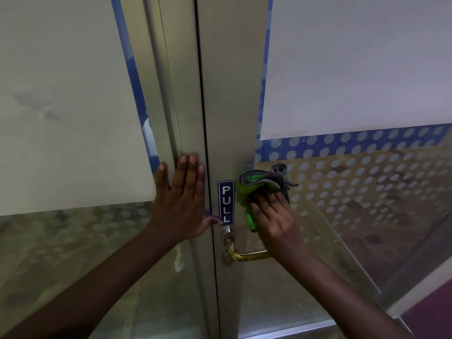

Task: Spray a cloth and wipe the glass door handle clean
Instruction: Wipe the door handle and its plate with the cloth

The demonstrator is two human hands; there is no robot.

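The fingers (274,199) of the right hand (275,218) are curled around a bunched green and grey cloth (259,185), pinning it against the door just right of the blue PULL sign (226,203). The left hand (182,199) lies flat and spread on the metal frame (186,113) of the neighbouring leaf, its fingers wide and holding nothing, the thumb tip reaching the lower edge of the sign.

Below the right wrist, the brass handle (241,253) curves out from its mount beneath the sign and runs right, where its far end is hidden behind the forearm. The cloth sits above the handle, not on it.

The cloth looks soft, light and easily folded, so it should wrap around the bar; a full-palm grip with the wad closed over the brass would probably give the most contact. The handle looks rigid, smooth and likely slippery when damp. It may turn under pressure, so bracing the door seems sensible.

Beyond the hands, the glass panels (367,192) carry a frosted dot pattern and blue trim, with pale sheets covering the upper panes. No spray bottle is in view.
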